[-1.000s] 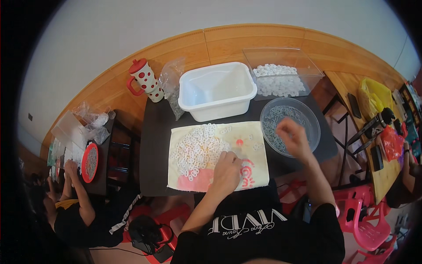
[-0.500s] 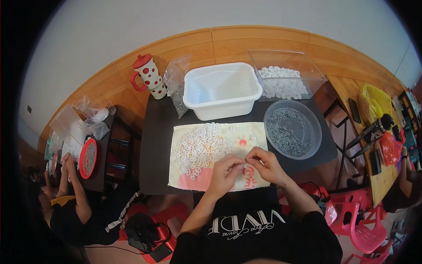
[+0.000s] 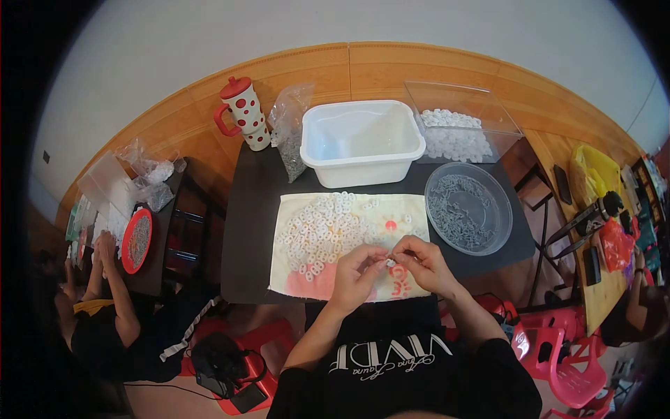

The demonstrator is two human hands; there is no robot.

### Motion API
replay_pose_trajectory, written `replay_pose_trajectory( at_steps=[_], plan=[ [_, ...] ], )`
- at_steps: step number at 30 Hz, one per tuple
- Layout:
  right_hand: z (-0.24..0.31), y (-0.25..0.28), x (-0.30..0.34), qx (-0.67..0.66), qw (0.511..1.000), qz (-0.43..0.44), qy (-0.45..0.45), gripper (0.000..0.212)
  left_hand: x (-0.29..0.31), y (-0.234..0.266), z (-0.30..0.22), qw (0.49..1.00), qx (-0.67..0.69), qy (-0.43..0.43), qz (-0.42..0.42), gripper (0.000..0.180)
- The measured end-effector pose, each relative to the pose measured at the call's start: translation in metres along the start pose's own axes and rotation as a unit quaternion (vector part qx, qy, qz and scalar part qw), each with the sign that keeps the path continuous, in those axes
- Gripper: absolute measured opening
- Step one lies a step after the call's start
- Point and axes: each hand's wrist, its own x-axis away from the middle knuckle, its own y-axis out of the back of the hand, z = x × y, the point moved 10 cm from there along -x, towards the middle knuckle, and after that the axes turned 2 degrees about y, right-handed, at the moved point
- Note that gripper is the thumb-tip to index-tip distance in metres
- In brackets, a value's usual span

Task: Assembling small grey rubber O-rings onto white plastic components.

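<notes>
My left hand (image 3: 354, 278) and my right hand (image 3: 426, 267) meet over the front right of a cream cloth (image 3: 380, 209) with pink and red print. Between the fingertips of my left hand is a small white plastic piece (image 3: 390, 263). Right beside it, my right thumb and fingers are pinched together; whatever they grip is too small to make out. Many white plastic pieces (image 3: 324, 234), each with two holes, lie heaped on the left of the cloth. To the right stands a round clear tub (image 3: 497, 241) with many small grey screw-like parts (image 3: 460, 216).
Behind the cloth stands a white basin (image 3: 363, 171). At its right is a clear box (image 3: 499, 115) with white pieces; at its left are a bag of small grey parts (image 3: 289, 150) and a dotted tumbler (image 3: 246, 115). A co-worker's hands (image 3: 105, 250) are by a red tray (image 3: 130, 262).
The view has shifted slightly. My hands stay together over the cloth with small finger movements, and the white piece shows more clearly between them now.
</notes>
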Motion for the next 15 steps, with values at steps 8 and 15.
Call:
replay_pose_trajectory(
  at_steps=[8,15],
  plan=[
    [0.009,-0.008,-0.001,0.034,0.999,0.026,0.013,0.001,0.005,0.003,0.001,0.999,0.035,0.008,-0.027,0.015],
    [-0.005,-0.012,0.002,0.015,0.999,0.022,-0.028,0.003,0.013,0.007,0.002,0.996,0.046,-0.001,-0.078,0.011]
  ],
)
